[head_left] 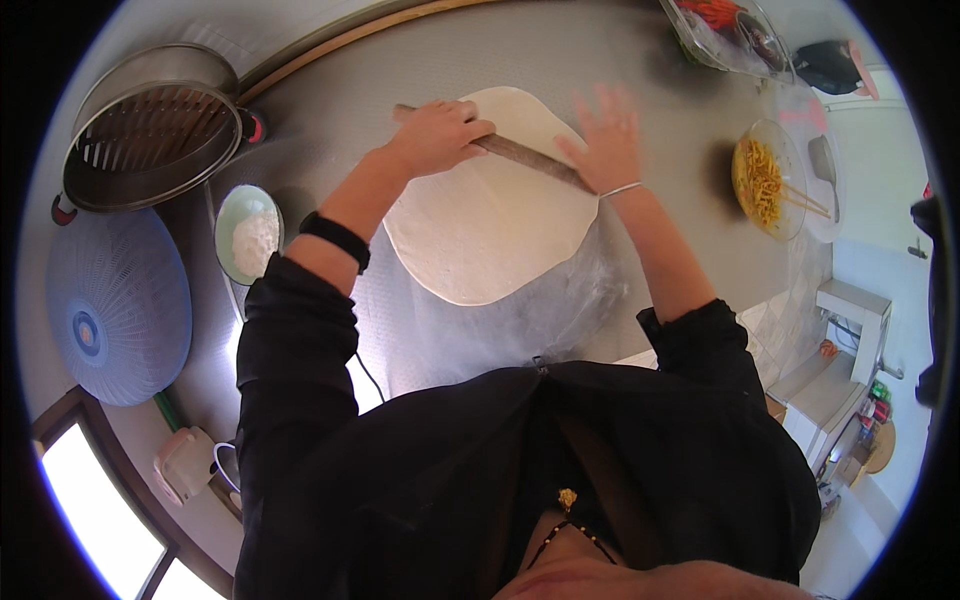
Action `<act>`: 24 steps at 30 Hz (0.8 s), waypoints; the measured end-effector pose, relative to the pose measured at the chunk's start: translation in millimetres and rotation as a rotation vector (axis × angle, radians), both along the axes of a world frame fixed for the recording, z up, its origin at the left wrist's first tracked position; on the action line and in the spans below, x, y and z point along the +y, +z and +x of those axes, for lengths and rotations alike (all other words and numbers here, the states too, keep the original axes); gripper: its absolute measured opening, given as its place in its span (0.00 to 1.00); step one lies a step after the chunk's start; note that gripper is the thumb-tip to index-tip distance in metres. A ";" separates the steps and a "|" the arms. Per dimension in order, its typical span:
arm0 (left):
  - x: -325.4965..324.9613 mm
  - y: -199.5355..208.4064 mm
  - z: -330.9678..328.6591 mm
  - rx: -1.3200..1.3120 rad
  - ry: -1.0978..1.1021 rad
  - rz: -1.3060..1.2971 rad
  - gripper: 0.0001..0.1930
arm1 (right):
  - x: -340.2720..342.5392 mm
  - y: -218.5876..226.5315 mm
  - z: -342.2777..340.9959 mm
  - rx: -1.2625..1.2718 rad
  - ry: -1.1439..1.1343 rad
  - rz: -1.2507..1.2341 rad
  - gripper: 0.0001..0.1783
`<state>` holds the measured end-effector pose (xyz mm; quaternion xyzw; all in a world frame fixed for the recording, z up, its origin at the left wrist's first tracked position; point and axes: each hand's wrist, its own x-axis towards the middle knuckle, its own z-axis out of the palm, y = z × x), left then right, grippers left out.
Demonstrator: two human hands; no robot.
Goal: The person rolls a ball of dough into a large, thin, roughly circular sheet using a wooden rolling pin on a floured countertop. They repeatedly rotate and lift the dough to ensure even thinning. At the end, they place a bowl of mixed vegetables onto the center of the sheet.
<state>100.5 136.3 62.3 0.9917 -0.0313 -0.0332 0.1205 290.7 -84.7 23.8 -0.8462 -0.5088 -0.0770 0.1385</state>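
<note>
A large round sheet of dough lies flat on the metal worktop in front of me. Across its far part rests a wooden rolling pin, slanting down to the right. My left hand is closed around the pin toward its left end. Beside the pin's right end, my right hand is spread and somewhat smeared by motion. Its fingers point away from me, and whether its heel touches the pin I cannot tell. Loose flour dusts the worktop along the dough's near edge.
A bowl of flour stands to the left, near a steamer pot and a blue mesh cover. At the right is a glass bowl of yellow shredded food with chopsticks. A clear tray sits far right.
</note>
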 end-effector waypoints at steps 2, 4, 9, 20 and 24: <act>-1.4 -16.6 11.0 0.040 0.132 -0.028 0.24 | 5.6 -7.3 -22.2 0.088 0.004 -0.313 0.42; -0.3 -37.0 19.9 -0.030 0.277 -0.023 0.27 | 10.7 -18.1 -32.4 0.164 -0.024 -0.229 0.43; -4.8 -71.9 19.7 -0.207 0.377 0.116 0.32 | 12.4 -39.5 -66.3 0.221 0.000 -0.230 0.47; -19.4 -7.3 -101.4 0.212 0.386 0.157 0.34 | -7.5 2.5 -160.1 0.464 0.444 -0.212 0.50; -9.5 -52.7 -63.6 -0.101 0.413 0.220 0.32 | 4.1 -18.4 -142.6 0.311 0.272 -0.234 0.52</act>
